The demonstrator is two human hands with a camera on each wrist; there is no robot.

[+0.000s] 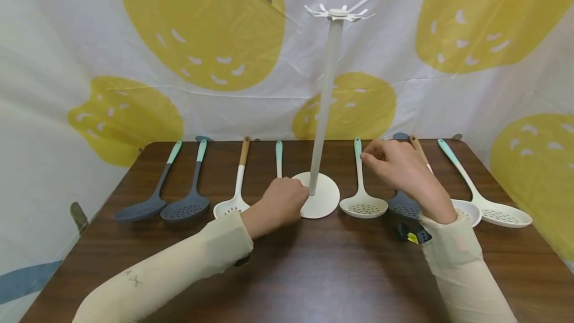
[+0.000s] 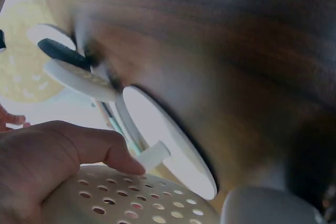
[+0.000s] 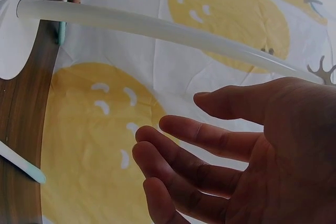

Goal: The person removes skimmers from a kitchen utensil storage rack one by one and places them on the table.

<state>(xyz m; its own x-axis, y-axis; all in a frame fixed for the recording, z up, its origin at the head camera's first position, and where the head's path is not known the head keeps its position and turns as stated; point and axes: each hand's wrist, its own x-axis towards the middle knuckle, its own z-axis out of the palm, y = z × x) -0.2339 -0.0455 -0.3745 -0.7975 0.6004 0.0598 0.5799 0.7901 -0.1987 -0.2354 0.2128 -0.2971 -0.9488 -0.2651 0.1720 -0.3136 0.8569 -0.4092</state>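
Observation:
In the head view my left hand [image 1: 281, 198] is at a skimmer lying just left of the stand's round base [image 1: 327, 198]; its mint handle [image 1: 279, 153] points to the back. The left wrist view shows the skimmer's cream perforated head [image 2: 142, 198] with my left thumb over its rim, gripping it. My right hand [image 1: 399, 166] hovers over the utensils on the right. Seen from the right wrist, its loosely bent fingers [image 3: 194, 174] hold nothing, and the stand's white pole [image 3: 157, 30] rises behind them. Hooks [image 1: 339, 13] ring the pole's top.
Left on the brown table [image 1: 314, 273] lie two dark skimmers [image 1: 185, 207] and a white one [image 1: 230, 207] with a wooden handle. To the right are a cream skimmer [image 1: 364, 207], a dark one [image 1: 403, 206], a white bowl-shaped utensil [image 1: 470, 211] and a slotted spoon [image 1: 502, 214].

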